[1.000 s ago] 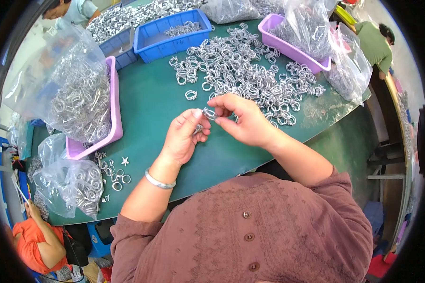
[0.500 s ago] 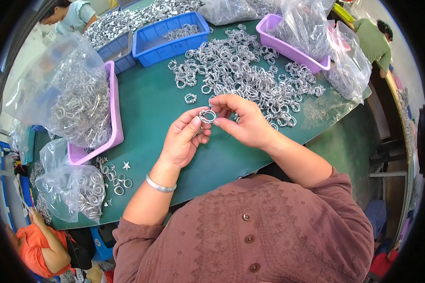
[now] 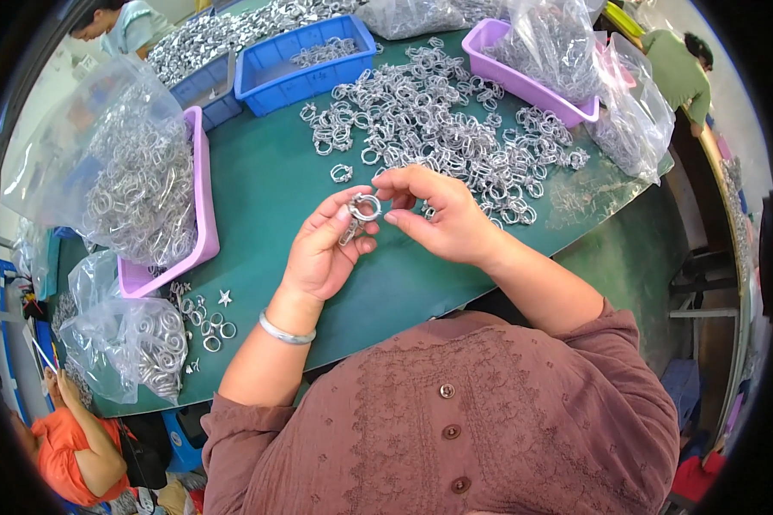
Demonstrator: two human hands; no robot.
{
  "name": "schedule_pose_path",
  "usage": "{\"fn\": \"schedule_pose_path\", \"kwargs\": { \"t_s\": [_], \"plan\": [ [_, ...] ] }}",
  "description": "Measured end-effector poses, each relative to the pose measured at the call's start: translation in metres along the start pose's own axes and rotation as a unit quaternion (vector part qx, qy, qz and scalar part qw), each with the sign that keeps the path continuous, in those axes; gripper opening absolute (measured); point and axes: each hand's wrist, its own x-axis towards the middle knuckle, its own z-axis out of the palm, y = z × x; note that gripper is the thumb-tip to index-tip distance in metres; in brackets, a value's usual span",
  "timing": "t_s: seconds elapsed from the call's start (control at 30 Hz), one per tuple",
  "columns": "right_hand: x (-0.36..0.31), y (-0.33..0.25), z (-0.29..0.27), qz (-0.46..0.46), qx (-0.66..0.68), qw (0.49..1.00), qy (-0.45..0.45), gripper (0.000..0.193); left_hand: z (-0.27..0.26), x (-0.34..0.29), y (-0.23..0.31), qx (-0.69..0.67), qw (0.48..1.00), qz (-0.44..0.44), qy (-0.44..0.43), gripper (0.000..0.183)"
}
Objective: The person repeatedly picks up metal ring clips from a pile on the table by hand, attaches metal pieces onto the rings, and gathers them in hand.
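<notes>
My left hand (image 3: 318, 245) pinches a silver-coloured metal ring (image 3: 366, 207) between thumb and fingers, above the green table. More small silver pieces (image 3: 347, 233) show between its fingers under the ring; their exact shape is too small to tell. Close to the ring's right side is my right hand (image 3: 438, 215), its thumb and index finger apart with nothing seen between them. A loose pile of similar rings (image 3: 447, 120) spreads beyond my hands. One single ring (image 3: 341, 173) lies between that pile and my left hand.
At the left stand a purple tray (image 3: 204, 197) with a plastic bag of rings and a smaller bag (image 3: 159, 343). Loose rings and a star piece (image 3: 224, 297) lie beside them. A blue bin (image 3: 305, 77) and another purple tray (image 3: 532, 86) stand far off. Other people are around.
The ring has turned and moved slightly left with my left hand, showing more pieces below it. My right hand's thumb and index finger have come away from the ring.
</notes>
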Motion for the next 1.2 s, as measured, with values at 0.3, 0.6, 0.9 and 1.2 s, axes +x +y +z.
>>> {"fn": "schedule_pose_path", "kwargs": {
  "t_s": [0.3,0.6,0.9,1.2],
  "plan": [
    [0.036,0.035,-0.049,-0.017,-0.333,0.943,0.018,0.017,-0.01,0.005,0.01,-0.129,0.992,-0.016,-0.008,0.034],
    [0.102,0.066,-0.036,0.093,-0.598,0.779,-0.165,0.023,-0.008,0.004,0.011,-0.055,0.997,-0.048,0.033,0.021],
    [0.09,0.064,-0.043,0.06,-0.517,0.851,-0.077,0.012,-0.009,0.002,0.003,-0.044,0.997,-0.058,0.026,0.021],
    [0.083,0.07,-0.045,-0.018,-0.533,0.842,-0.076,0.009,0.01,0.007,0.009,0.045,0.997,-0.056,0.03,0.023]
  ]
}}
